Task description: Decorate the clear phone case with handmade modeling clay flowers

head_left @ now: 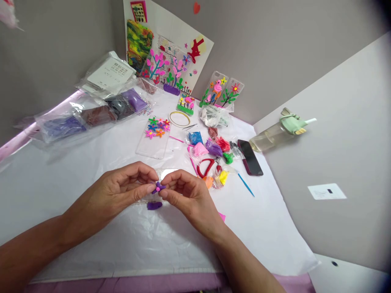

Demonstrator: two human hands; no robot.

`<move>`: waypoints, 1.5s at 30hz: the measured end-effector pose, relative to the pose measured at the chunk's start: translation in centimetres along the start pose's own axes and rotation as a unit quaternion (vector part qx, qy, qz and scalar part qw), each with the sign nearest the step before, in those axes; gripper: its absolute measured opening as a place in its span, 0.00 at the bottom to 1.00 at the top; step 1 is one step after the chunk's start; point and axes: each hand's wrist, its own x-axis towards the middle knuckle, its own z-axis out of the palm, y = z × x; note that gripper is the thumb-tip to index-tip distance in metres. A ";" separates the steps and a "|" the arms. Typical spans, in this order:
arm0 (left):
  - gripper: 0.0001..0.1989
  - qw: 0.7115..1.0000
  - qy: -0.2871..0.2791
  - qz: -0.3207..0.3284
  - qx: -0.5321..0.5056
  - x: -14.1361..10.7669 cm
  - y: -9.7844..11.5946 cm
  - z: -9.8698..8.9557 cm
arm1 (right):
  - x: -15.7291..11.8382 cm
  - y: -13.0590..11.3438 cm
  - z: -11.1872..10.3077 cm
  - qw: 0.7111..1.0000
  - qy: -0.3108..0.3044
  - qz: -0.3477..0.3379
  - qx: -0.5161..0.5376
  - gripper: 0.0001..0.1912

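Note:
Between the fingertips of both hands is a small purple clay flower [158, 189] with a pink centre. My left hand [131, 185] pinches its left side, thumb and fingers closed on the petals. From the other side, my right hand [180, 189] grips the right petals between thumb and forefinger. Behind and below the hands lies a clear plastic piece [167, 174], mostly covered by them. A lump of purple clay [154, 206] rests just below the flower. Farther back is a clear phone case [152, 142] with several colourful clay flowers along its top.
Bagged clay lumps [214, 147], red-handled pliers [206, 167], a blue stick tool [246, 185] and a phone [250, 158] lie right of the hands. A bottle [279, 132] is at the right edge. Clay bags [100, 115] lie back left; decorated cases [220, 89] lean behind.

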 end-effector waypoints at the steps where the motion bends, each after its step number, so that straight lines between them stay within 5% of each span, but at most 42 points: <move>1: 0.10 1.000 -0.003 -0.004 0.001 0.0 -0.1 0.0 | 0.0 0.0 0.0 1.000 0.001 0.002 0.005 0.14; 6: 0.11 0.998 -0.056 -0.037 -0.010 -0.1 -0.4 0.0 | 0.1 0.0 0.0 1.000 -0.007 0.004 0.018 0.16; 26: 0.10 0.998 -0.055 -0.019 -0.017 -0.1 -0.1 0.2 | -0.2 -0.6 0.3 0.997 0.018 -0.045 -0.052 0.14; 45: 0.05 1.000 0.017 -0.001 -0.009 -0.1 0.4 0.0 | -0.1 -0.7 0.0 0.999 0.033 -0.028 -0.010 0.13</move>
